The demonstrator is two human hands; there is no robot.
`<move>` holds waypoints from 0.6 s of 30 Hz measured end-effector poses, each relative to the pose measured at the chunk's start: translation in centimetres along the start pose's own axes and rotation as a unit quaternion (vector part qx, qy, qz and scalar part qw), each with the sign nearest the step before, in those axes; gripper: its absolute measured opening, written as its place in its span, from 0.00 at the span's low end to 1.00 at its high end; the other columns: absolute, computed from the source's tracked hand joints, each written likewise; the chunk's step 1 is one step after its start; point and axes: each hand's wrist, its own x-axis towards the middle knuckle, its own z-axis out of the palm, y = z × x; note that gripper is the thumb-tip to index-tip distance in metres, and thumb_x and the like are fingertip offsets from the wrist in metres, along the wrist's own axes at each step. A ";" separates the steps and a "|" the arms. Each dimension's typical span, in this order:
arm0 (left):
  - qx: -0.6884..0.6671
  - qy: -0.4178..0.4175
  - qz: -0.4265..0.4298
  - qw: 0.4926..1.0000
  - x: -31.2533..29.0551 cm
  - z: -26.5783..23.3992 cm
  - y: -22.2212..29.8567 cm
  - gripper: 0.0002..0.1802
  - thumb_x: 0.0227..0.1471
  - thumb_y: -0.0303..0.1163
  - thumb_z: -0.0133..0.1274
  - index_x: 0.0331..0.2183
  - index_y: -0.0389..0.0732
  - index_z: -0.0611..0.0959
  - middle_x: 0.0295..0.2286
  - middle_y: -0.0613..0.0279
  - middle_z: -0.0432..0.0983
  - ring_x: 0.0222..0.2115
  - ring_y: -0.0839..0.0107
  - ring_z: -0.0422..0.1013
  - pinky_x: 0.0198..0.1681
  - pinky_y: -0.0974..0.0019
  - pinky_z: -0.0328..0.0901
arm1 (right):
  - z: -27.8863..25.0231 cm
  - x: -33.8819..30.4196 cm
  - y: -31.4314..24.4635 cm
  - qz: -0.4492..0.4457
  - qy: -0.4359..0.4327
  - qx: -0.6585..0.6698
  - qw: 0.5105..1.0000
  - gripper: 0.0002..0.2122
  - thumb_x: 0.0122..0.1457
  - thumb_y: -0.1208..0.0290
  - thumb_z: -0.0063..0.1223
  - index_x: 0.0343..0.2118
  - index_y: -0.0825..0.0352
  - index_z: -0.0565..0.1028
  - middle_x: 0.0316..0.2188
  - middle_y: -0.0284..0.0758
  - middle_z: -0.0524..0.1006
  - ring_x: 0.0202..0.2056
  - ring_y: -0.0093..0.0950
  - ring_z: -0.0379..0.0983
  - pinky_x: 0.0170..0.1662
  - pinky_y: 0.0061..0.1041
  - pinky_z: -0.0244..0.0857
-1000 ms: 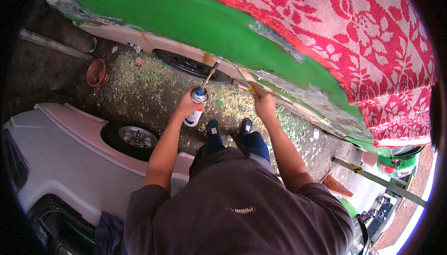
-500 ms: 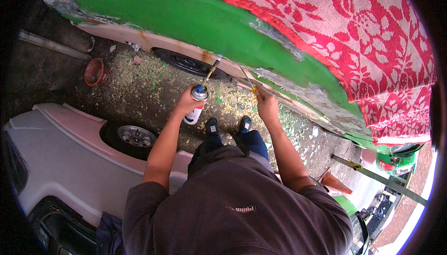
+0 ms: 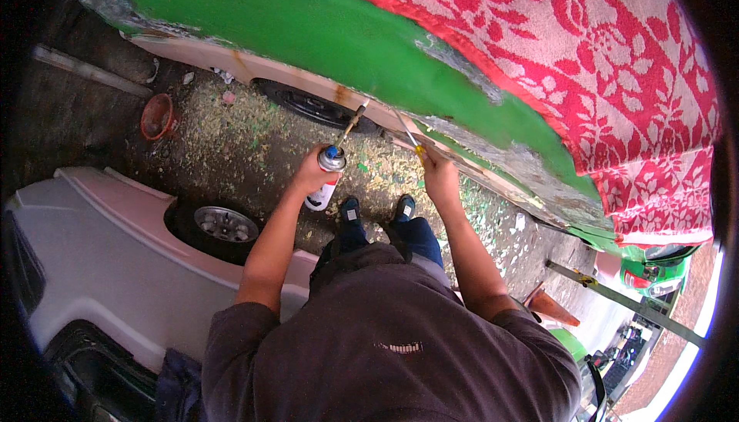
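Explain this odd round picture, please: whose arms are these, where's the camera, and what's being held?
No robot here: these are a person's bare hands. A wide fisheye camera worn on the head looks down, so straight edges bend near the rim. The left hand holds a can with a brass-coloured nozzle; the right hand holds a yellow-handled tool. Beyond them is a green vehicle panel, partly covered by a red-and-pink floral cloth. Pale and green flakes litter the ground.
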 end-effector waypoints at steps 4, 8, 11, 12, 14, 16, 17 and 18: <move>-0.002 0.000 -0.003 1.000 0.3 0.2 0.9 0.40 0.34 0.27 0.69 0.52 0.37 0.71 0.43 0.56 0.77 0.45 0.66 0.73 0.50 0.61 0.67 | 1.0 0.6 0.5 0.003 -0.003 -0.048 0.999 0.13 0.59 0.71 0.53 0.47 0.62 0.77 0.38 0.52 0.77 0.39 0.52 0.74 0.41 0.46 0.68; -0.017 0.027 0.017 0.999 0.7 1.0 -0.4 0.39 0.32 0.31 0.70 0.49 0.37 0.73 0.41 0.53 0.78 0.43 0.64 0.75 0.48 0.60 0.69 | 0.2 0.2 -0.3 0.007 -0.003 -0.012 1.000 0.13 0.59 0.71 0.54 0.47 0.61 0.78 0.40 0.50 0.78 0.40 0.51 0.75 0.42 0.44 0.69; -0.006 0.033 0.019 0.999 1.3 1.1 -0.3 0.38 0.33 0.31 0.70 0.49 0.37 0.74 0.40 0.54 0.79 0.42 0.64 0.76 0.47 0.61 0.69 | 0.3 0.0 -0.9 -0.015 0.009 0.011 1.000 0.13 0.59 0.71 0.54 0.47 0.62 0.78 0.40 0.50 0.78 0.41 0.50 0.75 0.44 0.42 0.68; -0.005 0.031 0.009 0.999 1.4 1.2 -0.2 0.38 0.33 0.31 0.70 0.49 0.37 0.74 0.40 0.54 0.79 0.42 0.65 0.76 0.47 0.61 0.69 | -0.3 -0.2 -1.1 0.008 -0.005 0.015 1.000 0.13 0.59 0.71 0.54 0.47 0.62 0.78 0.39 0.50 0.78 0.42 0.50 0.75 0.44 0.42 0.68; -0.009 0.022 0.004 1.000 1.5 1.2 -0.2 0.38 0.33 0.31 0.70 0.49 0.37 0.74 0.41 0.54 0.79 0.42 0.65 0.76 0.47 0.61 0.69 | -0.6 -0.3 -1.4 0.016 -0.008 0.011 1.000 0.13 0.59 0.71 0.53 0.47 0.62 0.78 0.39 0.50 0.78 0.42 0.50 0.75 0.44 0.42 0.68; -0.026 0.018 0.012 0.999 1.8 1.4 -0.5 0.37 0.33 0.31 0.70 0.49 0.37 0.74 0.41 0.54 0.78 0.43 0.65 0.75 0.47 0.61 0.69 | 0.7 0.3 -0.6 -0.019 0.007 -0.007 1.000 0.13 0.60 0.70 0.53 0.47 0.61 0.78 0.38 0.49 0.78 0.41 0.49 0.75 0.43 0.42 0.69; -0.032 0.016 0.013 0.999 1.9 1.5 -0.9 0.37 0.33 0.31 0.70 0.49 0.38 0.74 0.41 0.54 0.78 0.43 0.64 0.75 0.47 0.61 0.69 | 1.0 0.4 -0.3 -0.038 0.014 -0.016 0.999 0.13 0.60 0.70 0.53 0.48 0.61 0.78 0.38 0.49 0.79 0.40 0.49 0.76 0.43 0.42 0.69; -0.038 0.014 0.013 0.999 1.9 1.5 -1.2 0.38 0.33 0.31 0.70 0.49 0.38 0.74 0.41 0.55 0.78 0.43 0.64 0.75 0.47 0.60 0.69 | 0.7 0.1 0.2 -0.027 0.011 -0.007 1.000 0.13 0.60 0.69 0.53 0.48 0.60 0.78 0.37 0.49 0.78 0.40 0.50 0.75 0.43 0.42 0.69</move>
